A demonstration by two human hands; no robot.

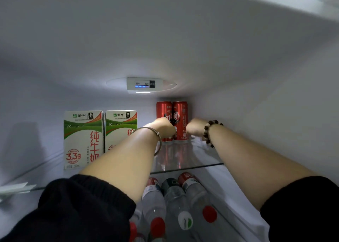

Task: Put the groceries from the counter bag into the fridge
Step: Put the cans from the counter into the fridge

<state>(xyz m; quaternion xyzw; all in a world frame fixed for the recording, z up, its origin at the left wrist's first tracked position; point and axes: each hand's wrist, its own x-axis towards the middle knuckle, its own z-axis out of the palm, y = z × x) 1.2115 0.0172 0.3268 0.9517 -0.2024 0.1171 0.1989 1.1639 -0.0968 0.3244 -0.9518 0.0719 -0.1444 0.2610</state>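
While both arms reach deep into the fridge, left hand (164,127) curls against the left red can (163,111), right hand (195,127) beside the right can (180,113); grip unclear. Cans upright on glass shelf (192,159), 12 o'clock; milk cartons (83,137) at 10 o'clock.

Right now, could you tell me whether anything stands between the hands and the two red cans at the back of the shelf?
Nothing visible does. The left hand and right hand are already at the two red cans on the glass shelf. The milk cartons stand apart, to the left.
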